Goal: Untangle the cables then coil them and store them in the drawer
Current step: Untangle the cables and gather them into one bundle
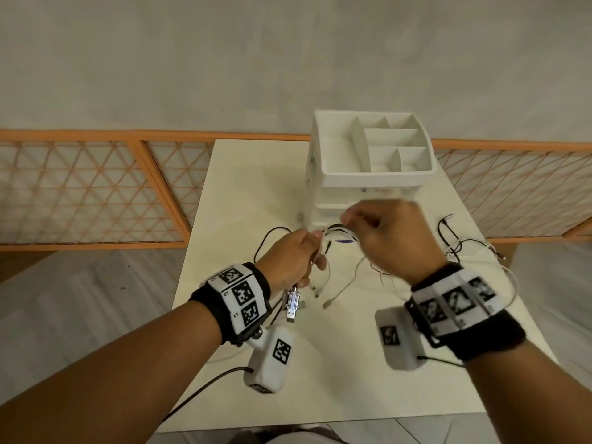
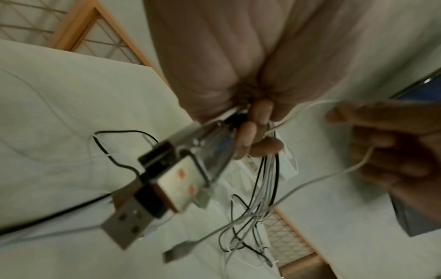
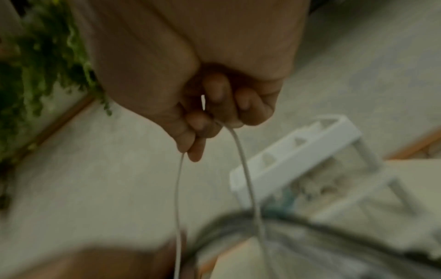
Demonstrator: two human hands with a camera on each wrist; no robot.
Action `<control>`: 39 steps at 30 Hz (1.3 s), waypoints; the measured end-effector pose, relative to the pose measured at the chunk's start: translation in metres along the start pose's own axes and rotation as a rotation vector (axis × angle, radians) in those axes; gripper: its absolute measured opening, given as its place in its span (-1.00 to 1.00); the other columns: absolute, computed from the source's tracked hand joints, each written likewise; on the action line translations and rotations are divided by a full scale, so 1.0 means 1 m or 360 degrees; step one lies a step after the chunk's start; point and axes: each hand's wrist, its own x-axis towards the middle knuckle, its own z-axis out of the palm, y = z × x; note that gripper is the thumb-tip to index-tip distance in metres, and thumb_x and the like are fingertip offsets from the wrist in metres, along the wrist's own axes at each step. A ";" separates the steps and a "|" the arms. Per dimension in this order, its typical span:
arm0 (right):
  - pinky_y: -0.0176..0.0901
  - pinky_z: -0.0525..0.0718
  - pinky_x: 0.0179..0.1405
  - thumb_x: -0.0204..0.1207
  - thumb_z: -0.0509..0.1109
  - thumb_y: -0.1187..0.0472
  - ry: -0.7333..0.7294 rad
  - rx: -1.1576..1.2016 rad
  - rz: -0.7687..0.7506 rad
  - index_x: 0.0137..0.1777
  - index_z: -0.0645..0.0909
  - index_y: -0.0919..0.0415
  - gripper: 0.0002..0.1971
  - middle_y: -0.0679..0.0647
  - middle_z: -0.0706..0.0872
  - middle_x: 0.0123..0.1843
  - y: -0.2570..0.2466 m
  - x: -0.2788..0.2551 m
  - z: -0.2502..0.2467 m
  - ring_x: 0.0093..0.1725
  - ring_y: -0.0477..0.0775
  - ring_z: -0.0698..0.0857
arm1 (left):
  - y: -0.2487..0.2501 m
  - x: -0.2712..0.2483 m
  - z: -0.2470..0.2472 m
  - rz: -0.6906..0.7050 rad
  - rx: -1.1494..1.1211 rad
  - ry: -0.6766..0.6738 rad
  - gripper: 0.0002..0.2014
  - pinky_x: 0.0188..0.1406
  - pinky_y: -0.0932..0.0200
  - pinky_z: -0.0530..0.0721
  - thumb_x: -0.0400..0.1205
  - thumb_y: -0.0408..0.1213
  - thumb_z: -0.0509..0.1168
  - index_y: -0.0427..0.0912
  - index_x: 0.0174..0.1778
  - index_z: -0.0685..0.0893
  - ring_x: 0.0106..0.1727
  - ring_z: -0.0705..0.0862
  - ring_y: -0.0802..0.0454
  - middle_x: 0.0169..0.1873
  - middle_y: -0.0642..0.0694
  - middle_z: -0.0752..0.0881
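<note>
Your left hand (image 1: 290,257) is clenched around a bundle of thin white and black cables (image 2: 267,179), with a silver USB plug (image 1: 293,304) hanging below the fist at 6 o'clock. Your right hand (image 1: 392,238), at 3 o'clock from the left, pinches a single thin white cable (image 3: 245,169) between curled fingers (image 3: 216,90). The white plastic drawer organiser (image 1: 371,174) stands on the white table (image 1: 336,395) at 12 o'clock from both hands; more loose cables (image 1: 461,245) lie at 3 o'clock.

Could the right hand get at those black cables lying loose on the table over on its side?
Probably yes. The black cables lie in the open on the table, with nothing between them and the right hand. But that hand pinches a white cable and would likely have to let go first.
</note>
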 end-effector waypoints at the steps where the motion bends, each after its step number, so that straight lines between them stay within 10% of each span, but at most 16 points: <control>1: -0.16 0.63 -0.18 0.57 0.47 0.16 0.0142 0.0037 0.0053 -0.08 0.86 0.10 -0.87 -0.03 0.82 -0.29 0.000 0.008 -0.017 -0.27 -0.01 0.69 | 0.000 0.001 0.001 -0.0011 0.0078 -0.0004 -0.72 -0.54 0.19 0.36 0.84 -0.14 0.05 -0.18 -0.11 0.50 -0.54 0.32 0.10 -0.32 -0.10 0.63; 8: -0.04 0.67 0.17 0.60 0.37 0.07 0.0846 -0.0147 0.0590 0.15 0.81 0.14 -0.73 0.17 0.85 0.08 0.078 0.029 -0.072 0.12 0.25 0.77 | -0.024 0.007 -0.026 -0.0165 0.0277 0.0155 -0.71 -0.61 0.26 0.30 0.83 -0.13 0.07 -0.15 -0.14 0.54 -0.54 0.31 0.13 -0.34 -0.05 0.52; 12: 0.03 0.61 0.33 0.52 0.46 0.23 0.0639 -0.0264 0.0665 0.54 0.52 0.10 -0.44 0.29 0.44 0.51 0.094 0.011 -0.045 0.11 0.22 0.65 | -0.008 0.005 -0.026 -0.0160 0.0175 0.0134 -0.78 -0.60 0.22 0.28 0.81 -0.22 0.10 -0.22 -0.02 0.58 -0.60 0.29 0.13 -0.39 -0.07 0.52; 16: 0.05 0.76 -0.07 0.39 0.53 0.14 0.0155 -0.0170 -0.0070 0.39 0.61 -0.07 -0.47 0.10 0.49 0.34 0.055 -0.019 0.010 -0.31 0.04 0.64 | 0.019 0.002 -0.012 -0.0094 0.0123 -0.0031 -0.83 -0.67 0.26 0.34 0.80 -0.25 0.13 -0.17 -0.05 0.56 -0.62 0.30 0.12 -0.42 -0.09 0.55; 20: 0.03 0.70 -0.24 0.52 0.53 0.05 -0.0020 -0.0116 -0.0260 0.02 0.80 0.00 -0.87 0.00 0.65 -0.03 0.041 -0.024 0.036 -0.36 -0.09 0.50 | 0.035 0.000 -0.004 0.0019 0.0214 -0.0223 -0.72 -0.62 0.22 0.39 0.82 -0.13 0.14 -0.24 -0.08 0.56 -0.56 0.34 0.06 -0.44 -0.09 0.59; 30: -0.50 0.45 -0.24 0.57 0.52 0.11 0.0250 -0.0066 -0.0022 -0.12 0.84 0.15 -0.86 0.05 0.79 -0.24 0.058 0.002 -0.010 -0.35 -0.20 0.58 | 0.013 0.003 -0.007 0.0031 0.0204 -0.0114 -0.70 -0.23 0.15 0.48 0.83 -0.11 0.07 -0.19 -0.07 0.58 -0.23 0.52 0.02 -0.42 -0.02 0.53; 39: -0.05 0.65 0.01 0.54 0.44 -0.07 -0.0310 -0.0592 0.0707 -0.23 0.72 -0.08 -0.84 0.04 0.75 -0.07 0.133 -0.003 -0.021 -0.02 0.18 0.70 | 0.025 0.002 -0.024 0.0115 0.0083 0.0188 -0.71 -0.51 0.20 0.25 0.79 -0.16 0.20 -0.22 -0.16 0.65 -0.54 0.29 0.14 -0.49 0.02 0.39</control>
